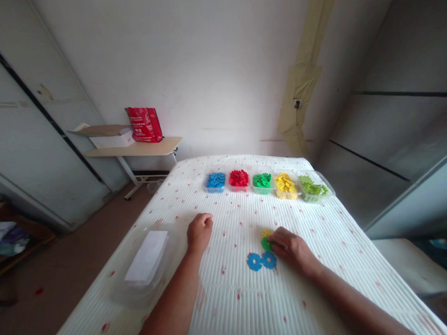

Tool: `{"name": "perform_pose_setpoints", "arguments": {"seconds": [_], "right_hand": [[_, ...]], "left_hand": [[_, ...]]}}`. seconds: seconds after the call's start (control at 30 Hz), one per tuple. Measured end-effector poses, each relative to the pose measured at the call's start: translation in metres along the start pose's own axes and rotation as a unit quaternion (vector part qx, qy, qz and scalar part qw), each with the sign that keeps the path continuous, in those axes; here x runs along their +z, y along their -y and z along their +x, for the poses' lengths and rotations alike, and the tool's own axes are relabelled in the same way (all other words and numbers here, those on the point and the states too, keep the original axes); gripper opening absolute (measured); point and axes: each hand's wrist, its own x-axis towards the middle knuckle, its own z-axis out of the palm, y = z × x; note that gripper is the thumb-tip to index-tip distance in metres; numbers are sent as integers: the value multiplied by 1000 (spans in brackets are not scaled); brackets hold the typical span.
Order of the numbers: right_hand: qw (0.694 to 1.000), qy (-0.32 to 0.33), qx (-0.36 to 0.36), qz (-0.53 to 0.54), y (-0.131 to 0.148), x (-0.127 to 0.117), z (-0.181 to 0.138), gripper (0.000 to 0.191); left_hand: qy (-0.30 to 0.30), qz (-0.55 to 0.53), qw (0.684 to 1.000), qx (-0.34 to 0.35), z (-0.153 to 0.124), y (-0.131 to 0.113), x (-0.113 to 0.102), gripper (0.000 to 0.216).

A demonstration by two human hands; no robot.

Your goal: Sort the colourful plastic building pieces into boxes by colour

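My right hand (pixel 290 248) has its fingers closed at the edge of a green snowflake disc (pixel 266 244), partly covering it. A yellow snowflake disc (pixel 266 232) shows just beyond the green one. Below them lie two blue snowflake discs (pixel 254 261), side by side and touching the green disc's near side; whether they are slotted together I cannot tell. My left hand (pixel 200 232) rests on the table to the left, its fingers curled in, with nothing seen in them.
Across the back of the cloth-covered table (pixel 228 304) stand clear tubs of blue (pixel 215 181), red (pixel 239 179), green (pixel 262 182), yellow (pixel 286 185) and light green (pixel 314 188) pieces. A clear lid (pixel 121 293) with white paper (pixel 148 258) lies at left.
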Motion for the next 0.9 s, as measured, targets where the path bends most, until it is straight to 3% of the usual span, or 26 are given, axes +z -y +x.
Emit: {"name": "perform_pose_setpoints", "arguments": {"seconds": [0.27,0.53,0.63,0.77,0.9], "right_hand": [[999,-3,-3,37,1,0,3,27],[985,-130,61,94,-31,4,8,27],[977,-170,92,95,-38,2,11,26],[974,-179,107,93,-39,-1,13,26],[974,-178,107,93,-41,2,13,26]], "left_hand": [[3,4,1000,-5,-1,-2,-1,21],[1,4,1000,-9,0,-4,-4,21],[30,-7,1000,5,-13,-24,-2,20],[164,16,983,81,-46,-71,10,19],[218,90,967,94,-69,-113,23,27]]}}
